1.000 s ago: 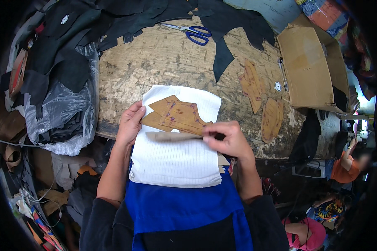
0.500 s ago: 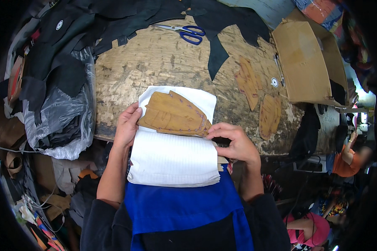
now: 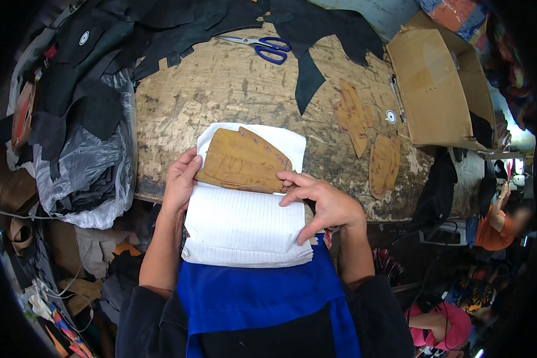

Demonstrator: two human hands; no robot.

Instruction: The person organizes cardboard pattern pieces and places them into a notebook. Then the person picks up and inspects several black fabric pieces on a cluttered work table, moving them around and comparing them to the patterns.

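Note:
A lined notebook (image 3: 238,224) lies spread at the table's front edge, over my lap. Brown card pattern pieces (image 3: 238,158) are stacked on its far page, with small marks along their edges. My left hand (image 3: 182,179) grips the notebook's left side, thumb on top by the pieces' left end; its other fingers are partly hidden. My right hand (image 3: 331,206) spreads over the right side. Its fingertips touch the pieces' right end and the near page, while the thumb rests at that page's right edge. Other card bits poke out beneath this hand.
More brown patterns (image 3: 385,167) lie on the worn wooden table (image 3: 221,89) at right. Blue-handled scissors (image 3: 271,49) and black leather sheets (image 3: 203,21) are at the back. A cardboard box (image 3: 429,86) stands right, a plastic bag of scraps (image 3: 95,173) left. People sit far right.
My right hand has moved left from the notebook's right edge and spread its fingers onto the page and pieces. The near page appears slightly shifted; my left hand stays put.

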